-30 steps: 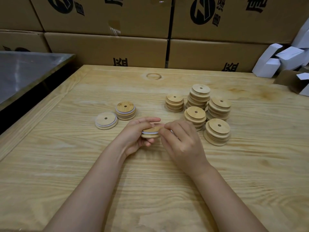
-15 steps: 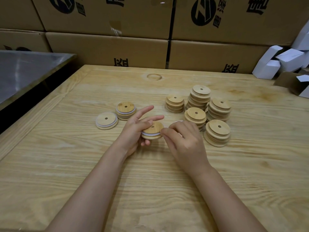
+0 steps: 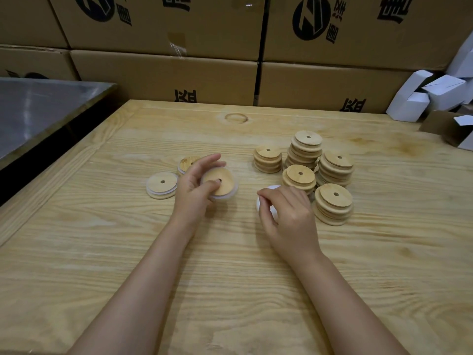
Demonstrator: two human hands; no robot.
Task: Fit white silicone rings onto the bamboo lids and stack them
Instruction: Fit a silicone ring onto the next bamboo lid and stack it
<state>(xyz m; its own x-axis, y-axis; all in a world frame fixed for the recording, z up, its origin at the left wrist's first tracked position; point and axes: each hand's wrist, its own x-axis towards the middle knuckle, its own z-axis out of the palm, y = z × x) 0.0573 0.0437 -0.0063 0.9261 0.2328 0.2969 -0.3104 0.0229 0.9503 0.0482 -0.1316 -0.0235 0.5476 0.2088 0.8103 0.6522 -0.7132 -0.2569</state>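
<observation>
Left hand [image 3: 194, 192] grips a round bamboo lid with white silicone rim [image 3: 223, 186] above the pale wooden table [image 3: 102, 252]. Right hand [image 3: 291, 216], apart from it, pinches a loose white silicone ring [image 3: 273, 187], just beside five stacks of bare bamboo lids [image 3: 332, 204]. Two ringed lids [image 3: 162, 185] lie to the left, and the left fingers half hide one of them. Brown cardboard boxes [image 3: 163, 78] stand behind.

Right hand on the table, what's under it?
A white silicone ring peeks out from under the right hand. The hand covers the rest; whether more rings lie beneath cannot be seen.
</observation>
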